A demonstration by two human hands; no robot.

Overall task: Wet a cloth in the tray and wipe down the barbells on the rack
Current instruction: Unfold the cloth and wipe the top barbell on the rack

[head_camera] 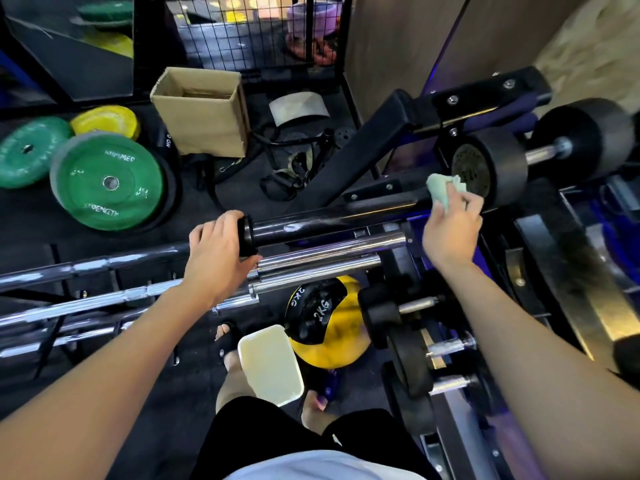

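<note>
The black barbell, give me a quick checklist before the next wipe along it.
1. Cloth in right hand: ok, pinched in the fingers.
2. Cloth wet enough: cannot tell.
3. Black barbell steadied: ok, left hand grips its collar end.
4. Cloth on the bar: not ok, it sits above the bar's far end by the black weight.
5. Tray within reach for re-wetting: ok, on the floor by the feet.
</note>
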